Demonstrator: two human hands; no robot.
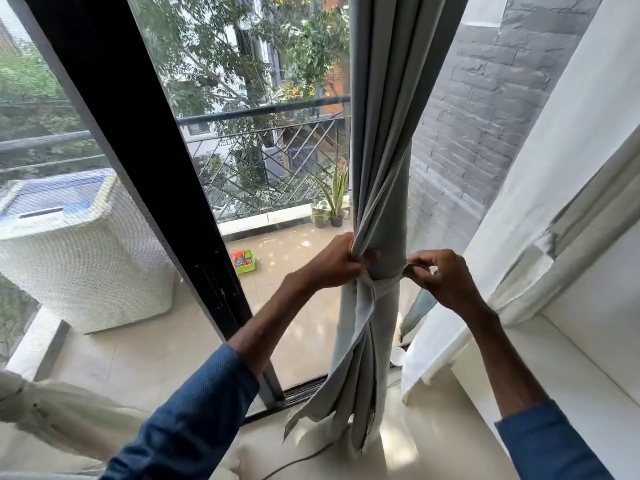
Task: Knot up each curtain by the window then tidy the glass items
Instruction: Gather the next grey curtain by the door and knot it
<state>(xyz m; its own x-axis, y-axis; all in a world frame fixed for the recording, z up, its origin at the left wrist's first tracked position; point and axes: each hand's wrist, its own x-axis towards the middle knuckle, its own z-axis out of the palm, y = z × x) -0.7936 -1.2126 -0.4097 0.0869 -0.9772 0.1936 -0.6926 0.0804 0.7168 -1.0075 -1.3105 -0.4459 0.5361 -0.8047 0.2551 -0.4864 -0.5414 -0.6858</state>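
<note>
Curtain (384, 133) hangs upright; left hand (337, 261) and right hand (446, 282) grip it

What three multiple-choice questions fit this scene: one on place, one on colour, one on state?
1. Where is the green box? A balcony floor; B windowsill; C in a hand.
2. What colour are the sleeves? A red; B blue; C white.
3. How is the curtain? A spread out flat; B bunched, a strip wrapped round it; C rolled into a ball.
Answers: A, it lies outside on that floor; B, both are blue; B, the left hand grips the curtain, the right hand pinches the strip.
</note>
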